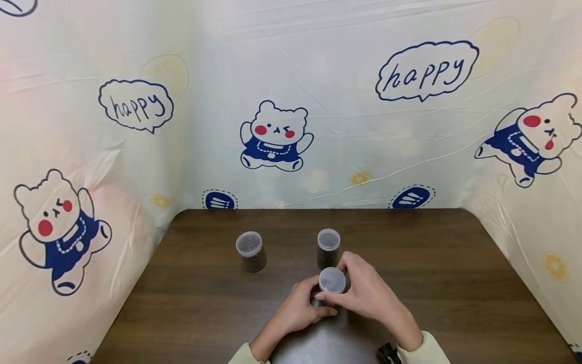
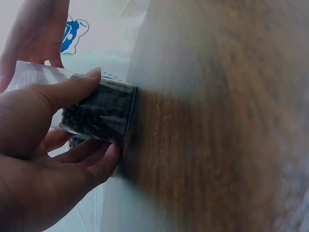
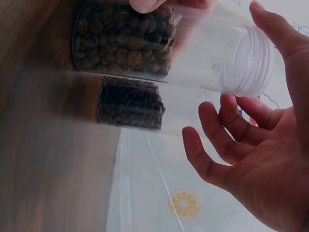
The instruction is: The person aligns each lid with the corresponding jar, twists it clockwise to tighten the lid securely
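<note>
A clear jar of coffee beans point(image 3: 123, 41) stands upright on the table, nearest the person. My left hand point(image 1: 297, 307) grips its lower body, with the thumb on one side and the fingers on the other, as the left wrist view shows. Around the translucent lid point(image 1: 332, 280) of that jar, my right hand point(image 1: 370, 293) has its thumb and index finger curled at the rim. Its other fingers are bent and apart from the glass. Just behind stands a second jar of darker beans point(image 1: 328, 248), lidded too.
A third lidded jar point(image 1: 251, 252) with dark contents stands to the left on the brown wooden table point(image 1: 432, 263). Printed cloth point(image 1: 341, 126) with bears hangs at the back and both sides. Something small and black point(image 1: 388, 353) sits by the right cuff.
</note>
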`<action>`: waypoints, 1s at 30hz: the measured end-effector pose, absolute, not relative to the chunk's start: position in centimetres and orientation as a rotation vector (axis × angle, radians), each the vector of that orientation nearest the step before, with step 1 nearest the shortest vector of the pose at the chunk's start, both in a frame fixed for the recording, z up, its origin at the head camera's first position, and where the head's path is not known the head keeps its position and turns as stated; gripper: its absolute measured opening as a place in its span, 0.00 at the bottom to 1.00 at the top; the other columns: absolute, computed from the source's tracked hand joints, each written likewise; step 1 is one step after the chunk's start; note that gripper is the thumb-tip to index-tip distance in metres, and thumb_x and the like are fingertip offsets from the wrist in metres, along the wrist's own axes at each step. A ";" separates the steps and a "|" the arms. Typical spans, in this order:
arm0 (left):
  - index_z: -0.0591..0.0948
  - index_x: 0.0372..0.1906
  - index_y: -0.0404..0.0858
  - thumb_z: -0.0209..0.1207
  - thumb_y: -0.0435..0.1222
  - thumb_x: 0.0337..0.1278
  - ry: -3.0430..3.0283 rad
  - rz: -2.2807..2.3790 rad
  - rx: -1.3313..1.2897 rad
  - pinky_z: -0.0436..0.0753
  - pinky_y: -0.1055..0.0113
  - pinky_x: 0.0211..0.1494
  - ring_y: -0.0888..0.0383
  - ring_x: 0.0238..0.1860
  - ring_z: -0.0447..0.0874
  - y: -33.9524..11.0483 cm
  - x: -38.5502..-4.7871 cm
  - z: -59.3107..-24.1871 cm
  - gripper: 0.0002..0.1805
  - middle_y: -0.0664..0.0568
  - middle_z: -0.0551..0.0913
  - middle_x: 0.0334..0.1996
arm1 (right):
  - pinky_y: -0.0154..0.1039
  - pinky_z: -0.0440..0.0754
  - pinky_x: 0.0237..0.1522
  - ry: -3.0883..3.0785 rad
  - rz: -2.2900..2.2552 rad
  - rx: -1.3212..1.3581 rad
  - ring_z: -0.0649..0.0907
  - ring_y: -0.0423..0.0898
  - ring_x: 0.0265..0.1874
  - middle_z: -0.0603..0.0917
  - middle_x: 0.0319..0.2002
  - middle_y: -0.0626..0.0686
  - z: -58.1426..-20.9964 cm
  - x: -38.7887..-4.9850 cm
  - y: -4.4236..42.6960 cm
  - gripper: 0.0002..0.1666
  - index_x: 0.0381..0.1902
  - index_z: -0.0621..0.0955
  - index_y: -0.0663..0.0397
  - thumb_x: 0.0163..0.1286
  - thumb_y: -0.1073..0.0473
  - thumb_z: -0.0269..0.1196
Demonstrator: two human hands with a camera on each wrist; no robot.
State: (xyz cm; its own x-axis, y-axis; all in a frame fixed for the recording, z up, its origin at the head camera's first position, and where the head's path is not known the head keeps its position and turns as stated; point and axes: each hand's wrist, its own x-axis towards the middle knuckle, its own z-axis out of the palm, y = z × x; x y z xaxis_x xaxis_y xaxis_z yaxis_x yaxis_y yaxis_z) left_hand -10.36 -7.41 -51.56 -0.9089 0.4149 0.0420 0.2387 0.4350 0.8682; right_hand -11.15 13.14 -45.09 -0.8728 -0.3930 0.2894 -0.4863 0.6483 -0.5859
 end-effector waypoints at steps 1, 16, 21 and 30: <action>0.81 0.63 0.53 0.80 0.43 0.52 2.500 1.476 0.574 0.84 0.68 0.60 0.66 0.56 0.86 -7.4 -10.4 -51.5 0.32 0.61 0.89 0.54 | 0.28 0.73 0.32 -2.719 1.023 0.744 0.72 0.33 0.30 0.74 0.31 0.39 -45.1 -11.2 13.2 0.35 0.37 0.73 0.43 0.52 0.30 0.80; 0.81 0.64 0.47 0.79 0.38 0.53 2.401 1.550 0.556 0.85 0.68 0.62 0.62 0.59 0.87 -7.2 -10.3 -51.5 0.32 0.55 0.88 0.55 | 0.36 0.83 0.45 -2.600 1.024 0.975 0.80 0.39 0.44 0.82 0.43 0.38 -44.9 -11.7 14.5 0.30 0.47 0.84 0.42 0.55 0.35 0.80; 0.81 0.63 0.50 0.79 0.40 0.53 2.396 1.550 0.576 0.85 0.72 0.59 0.65 0.57 0.87 -7.3 -10.3 -51.5 0.31 0.58 0.89 0.54 | 0.30 0.74 0.36 -2.727 0.895 0.819 0.74 0.37 0.33 0.75 0.33 0.36 -44.9 -11.3 13.9 0.35 0.37 0.76 0.39 0.51 0.22 0.75; 0.81 0.62 0.49 0.79 0.40 0.53 2.423 1.526 0.572 0.85 0.69 0.62 0.62 0.59 0.87 -7.3 -10.4 -51.6 0.30 0.56 0.88 0.55 | 0.43 0.84 0.55 -2.701 0.967 0.927 0.81 0.38 0.52 0.84 0.53 0.41 -44.8 -11.5 14.8 0.45 0.62 0.80 0.42 0.53 0.27 0.78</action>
State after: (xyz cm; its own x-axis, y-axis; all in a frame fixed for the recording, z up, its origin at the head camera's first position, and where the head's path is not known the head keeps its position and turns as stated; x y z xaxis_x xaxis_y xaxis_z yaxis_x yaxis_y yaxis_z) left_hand -10.45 -7.33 -51.56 -0.8998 0.4359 0.0197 0.2060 0.3847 0.8998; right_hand -11.53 14.78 -44.79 -0.8037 -0.5080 0.3098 -0.5892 0.6069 -0.5334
